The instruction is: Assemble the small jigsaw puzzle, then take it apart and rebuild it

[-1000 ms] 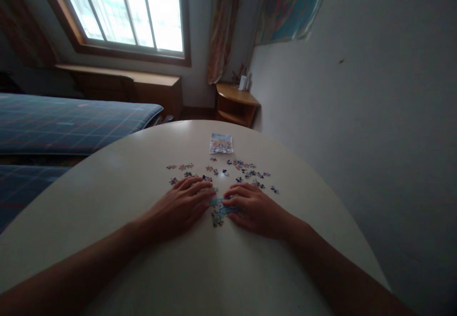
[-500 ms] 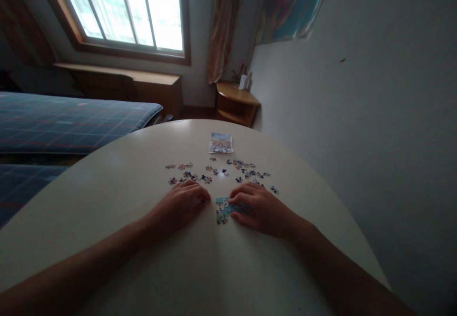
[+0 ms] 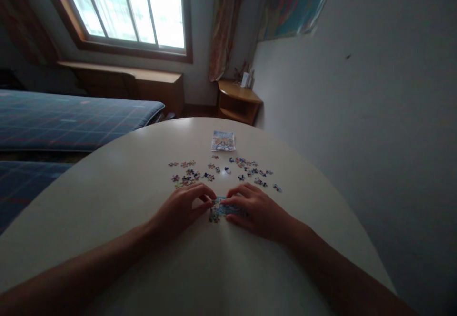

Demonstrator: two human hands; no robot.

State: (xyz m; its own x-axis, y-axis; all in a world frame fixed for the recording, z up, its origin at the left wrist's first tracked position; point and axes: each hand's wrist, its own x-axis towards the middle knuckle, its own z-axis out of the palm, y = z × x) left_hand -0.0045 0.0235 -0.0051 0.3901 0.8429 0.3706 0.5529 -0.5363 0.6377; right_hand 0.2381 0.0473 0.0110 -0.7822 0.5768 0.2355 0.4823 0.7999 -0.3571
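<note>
A partly joined jigsaw puzzle (image 3: pixel 231 209), light blue along its top, lies flat on the white round table (image 3: pixel 143 268). My right hand (image 3: pixel 255 209) rests over its right part, fingers on top and thumb by the lower edge, covering much of it. At the puzzle's left edge, my left hand (image 3: pixel 191 204) has thumb and fingertips pinched together around a small puzzle piece, mostly hidden by the fingers. Several loose puzzle pieces (image 3: pixel 189 176) lie beyond my left hand, and more loose pieces (image 3: pixel 246 163) are scattered beyond my right.
Behind the pieces lies a small printed packet (image 3: pixel 223 142). A bed with a blue plaid mattress (image 3: pixel 71 121) stands left of the table. A corner shelf (image 3: pixel 238 92) is past the far edge, and a bare wall (image 3: pixel 385 130) runs along the right.
My left hand has moved right to the puzzle's left edge with its piece. The puzzle has shifted slightly left under my right hand. The view has tilted a little.
</note>
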